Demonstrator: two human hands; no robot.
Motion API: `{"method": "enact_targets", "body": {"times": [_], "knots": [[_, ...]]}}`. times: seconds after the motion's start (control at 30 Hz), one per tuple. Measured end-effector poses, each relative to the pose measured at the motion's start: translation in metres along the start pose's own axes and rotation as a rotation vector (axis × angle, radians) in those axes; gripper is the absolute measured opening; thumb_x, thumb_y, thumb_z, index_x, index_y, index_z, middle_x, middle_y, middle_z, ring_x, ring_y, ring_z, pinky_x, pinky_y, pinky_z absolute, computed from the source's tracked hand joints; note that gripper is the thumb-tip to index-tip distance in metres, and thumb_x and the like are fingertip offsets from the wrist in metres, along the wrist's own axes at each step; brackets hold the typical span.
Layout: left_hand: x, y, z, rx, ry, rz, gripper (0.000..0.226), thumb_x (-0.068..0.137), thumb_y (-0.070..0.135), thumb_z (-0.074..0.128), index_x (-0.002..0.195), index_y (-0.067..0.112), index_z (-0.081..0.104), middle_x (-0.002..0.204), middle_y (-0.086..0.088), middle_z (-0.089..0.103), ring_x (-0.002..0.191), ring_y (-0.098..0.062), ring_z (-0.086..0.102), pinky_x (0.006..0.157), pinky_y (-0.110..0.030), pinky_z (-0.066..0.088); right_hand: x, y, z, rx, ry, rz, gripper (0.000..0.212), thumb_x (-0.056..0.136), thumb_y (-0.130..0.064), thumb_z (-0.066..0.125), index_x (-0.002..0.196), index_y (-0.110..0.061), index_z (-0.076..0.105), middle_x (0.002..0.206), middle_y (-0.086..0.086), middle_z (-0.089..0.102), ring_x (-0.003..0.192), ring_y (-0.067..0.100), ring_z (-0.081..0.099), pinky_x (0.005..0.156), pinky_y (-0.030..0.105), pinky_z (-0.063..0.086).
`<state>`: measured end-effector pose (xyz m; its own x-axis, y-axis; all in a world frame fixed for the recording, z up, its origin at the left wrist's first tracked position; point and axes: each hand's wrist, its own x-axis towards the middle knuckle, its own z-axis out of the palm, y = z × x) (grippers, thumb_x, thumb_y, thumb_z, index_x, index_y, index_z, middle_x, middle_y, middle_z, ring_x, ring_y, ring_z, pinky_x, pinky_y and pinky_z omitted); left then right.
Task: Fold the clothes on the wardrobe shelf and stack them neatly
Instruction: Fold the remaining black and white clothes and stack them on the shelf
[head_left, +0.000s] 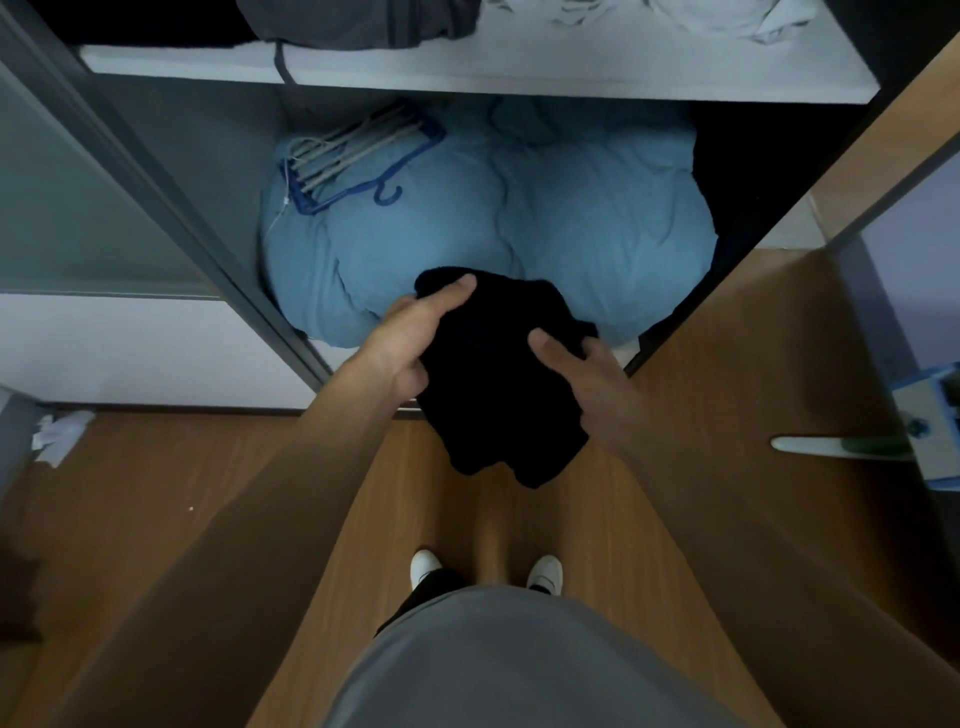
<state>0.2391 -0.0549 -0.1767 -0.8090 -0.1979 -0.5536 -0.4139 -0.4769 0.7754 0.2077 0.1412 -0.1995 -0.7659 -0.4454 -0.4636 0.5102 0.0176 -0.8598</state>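
**Black garment (498, 389) gripped in both hands in front of the open wardrobe.**
My left hand (410, 338) and right hand (587, 384) each curl round an opposite edge with the thumb on top, so the bunched cloth hangs above the wooden floor (156, 493), in front of the blue bedding (571, 223). Recommended procedure: spread the hands, let the cloth drop flat, and match the edges before creasing. The white shelf (467, 78) above carries a grey garment (363, 21) and pale clothes (727, 15). Hangers (353, 156) lie on the bedding.
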Motion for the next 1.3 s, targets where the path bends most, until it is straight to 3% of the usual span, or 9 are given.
{"method": "enact_targets", "body": {"times": [0.2, 0.33, 0.47, 0.6, 0.73, 0.9, 1.0, 1.13, 1.3], "knots": [[-0.003, -0.014, -0.029, 0.175, -0.28, 0.058, 0.052, 0.084, 0.03, 0.076, 0.131, 0.012, 0.06, 0.122, -0.008, 0.071, 0.116, -0.024, 0.066, 0.092, -0.029, 0.054, 0.003, -0.012, 0.023, 0.151, 0.083, -0.069, 0.04, 0.093, -0.036, 0.069, 0.126, -0.013, 0.066, 0.119, 0.007, 0.073, 0.111, 0.022, 0.069, 0.096, 0.037, 0.055], [0.002, -0.018, -0.044, 0.036, -0.185, 0.102, 0.036, 0.09, 0.02, 0.07, 0.125, 0.012, 0.064, 0.116, -0.008, 0.073, 0.11, -0.024, 0.069, 0.085, -0.029, 0.056, 0.009, -0.019, 0.034, 0.288, 0.07, 0.041, 0.052, 0.097, -0.05, 0.057, 0.136, -0.016, 0.06, 0.128, 0.005, 0.069, 0.118, 0.02, 0.065, 0.106, 0.037, 0.047], [0.006, -0.015, -0.063, 0.004, -0.11, 0.05, 0.05, 0.08, 0.019, 0.069, 0.127, 0.005, 0.06, 0.108, -0.009, 0.073, 0.099, -0.023, 0.071, 0.073, -0.028, 0.057, 0.015, -0.02, 0.033, 0.289, 0.167, 0.072, 0.05, 0.1, -0.047, 0.052, 0.136, -0.013, 0.058, 0.127, 0.005, 0.069, 0.116, 0.019, 0.066, 0.107, 0.037, 0.046], [0.009, -0.022, -0.076, -0.117, 0.01, 0.013, 0.045, 0.091, 0.016, 0.064, 0.134, 0.004, 0.056, 0.121, -0.015, 0.068, 0.109, -0.029, 0.068, 0.082, -0.035, 0.056, 0.025, -0.027, 0.026, -0.04, 0.362, 0.004, 0.046, 0.102, -0.042, 0.05, 0.123, -0.003, 0.063, 0.114, 0.011, 0.073, 0.103, 0.022, 0.071, 0.089, 0.031, 0.058], [0.011, -0.025, -0.076, -0.104, 0.059, 0.043, 0.035, 0.096, 0.014, 0.064, 0.128, 0.003, 0.06, 0.115, -0.014, 0.072, 0.106, -0.03, 0.07, 0.086, -0.038, 0.056, 0.032, -0.024, 0.026, -0.102, 0.311, 0.012, 0.03, 0.099, -0.029, 0.061, 0.117, -0.005, 0.067, 0.102, 0.006, 0.075, 0.101, 0.024, 0.071, 0.08, 0.031, 0.059], [0.013, -0.011, -0.087, -0.063, 0.02, 0.086, 0.032, 0.092, 0.018, 0.071, 0.122, 0.009, 0.064, 0.11, -0.009, 0.075, 0.103, -0.025, 0.072, 0.085, -0.035, 0.059, 0.033, -0.004, 0.034, 0.044, 0.188, -0.099, 0.073, 0.093, -0.008, 0.067, 0.152, -0.029, 0.031, 0.123, 0.01, 0.068, 0.116, 0.022, 0.067, 0.098, 0.033, 0.052], [0.016, -0.001, -0.097, -0.046, 0.018, 0.136, 0.047, 0.087, 0.013, 0.075, 0.129, 0.017, 0.055, 0.106, -0.004, 0.075, 0.095, -0.019, 0.074, 0.073, -0.028, 0.06, 0.032, 0.005, 0.048, -0.001, 0.096, -0.08, 0.06, 0.093, -0.001, 0.063, 0.146, -0.023, 0.047, 0.119, 0.011, 0.069, 0.109, 0.02, 0.068, 0.09, 0.026, 0.054], [0.021, 0.013, -0.115, 0.103, 0.033, 0.197, 0.094, 0.081, 0.011, 0.082, 0.152, 0.041, 0.028, 0.116, 0.015, 0.055, 0.101, -0.009, 0.068, 0.076, -0.023, 0.059, 0.039, -0.002, 0.068, 0.045, 0.086, -0.073, 0.033, 0.096, 0.003, 0.052, 0.122, -0.009, 0.068, 0.093, 0.005, 0.075, 0.087, 0.014, 0.071, 0.078, 0.023, 0.055], [0.024, 0.027, -0.142, 0.314, -0.168, 0.161, 0.093, 0.078, -0.015, 0.072, 0.151, 0.032, 0.038, 0.119, -0.001, 0.064, 0.096, -0.009, 0.072, 0.079, -0.021, 0.057, 0.047, -0.022, 0.088, -0.089, 0.182, -0.081, 0.03, 0.097, -0.002, 0.05, 0.117, -0.007, 0.071, 0.098, 0.011, 0.073, 0.09, 0.02, 0.069, 0.078, 0.023, 0.057]]}}
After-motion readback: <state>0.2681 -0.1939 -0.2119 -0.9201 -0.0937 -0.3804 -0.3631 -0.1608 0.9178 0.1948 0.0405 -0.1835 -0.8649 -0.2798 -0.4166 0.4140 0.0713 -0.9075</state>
